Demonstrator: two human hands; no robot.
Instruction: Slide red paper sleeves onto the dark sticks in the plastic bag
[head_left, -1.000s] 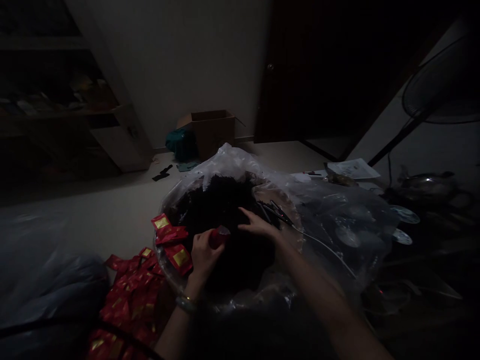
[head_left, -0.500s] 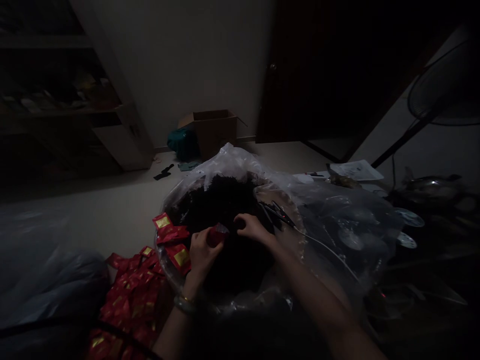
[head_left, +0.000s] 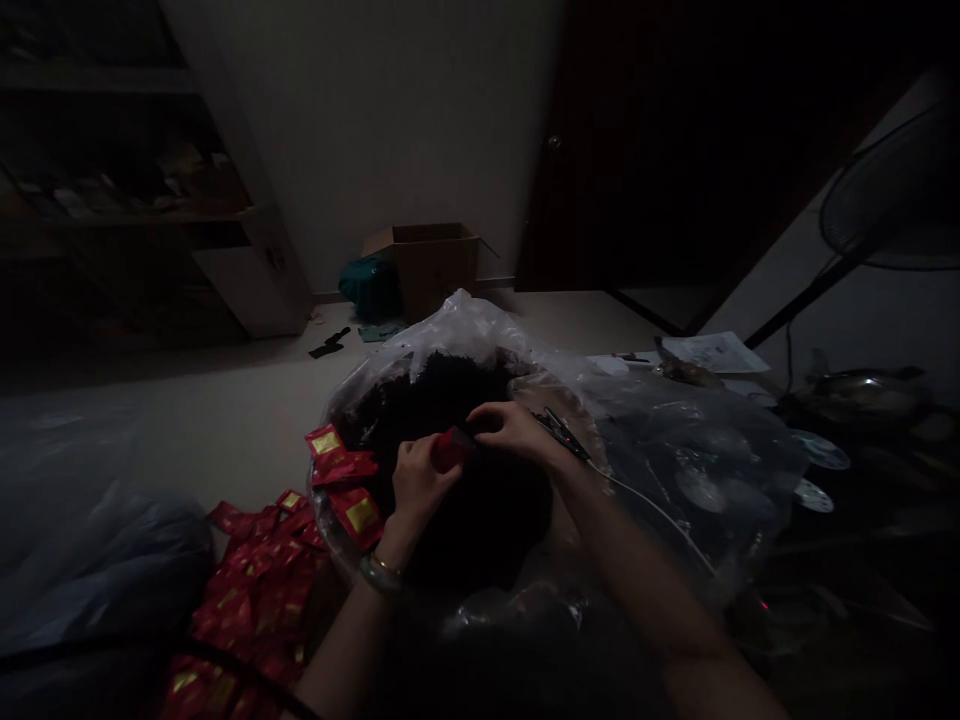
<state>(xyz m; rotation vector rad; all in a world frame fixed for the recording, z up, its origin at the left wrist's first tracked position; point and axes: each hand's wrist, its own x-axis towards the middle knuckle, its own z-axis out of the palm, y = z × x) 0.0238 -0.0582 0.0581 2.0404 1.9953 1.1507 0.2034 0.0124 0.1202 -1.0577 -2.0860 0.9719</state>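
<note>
My left hand is closed around a small red packet, its upper end turned toward the right. Close by that end is my right hand, thumb and fingers curled in a pinch; what they hold is lost in the dark. Both hands are over a heap of dark, shredded, leaf-like material in a wide round container lined with clear plastic. Several red packets with gold labels rest on its left rim. Beside my right wrist lies a dark slim tool with a small red light and a pale cable.
A large pile of red packets lies at the lower left, beside a bulky plastic bag. Clear plastic sheeting spreads right. Farther off are an open cardboard box, a teal bag and a standing fan.
My left hand has moved right and slightly up with the red packet. My right hand has risen a little, and the packet's open end is now close to its fingers.
</note>
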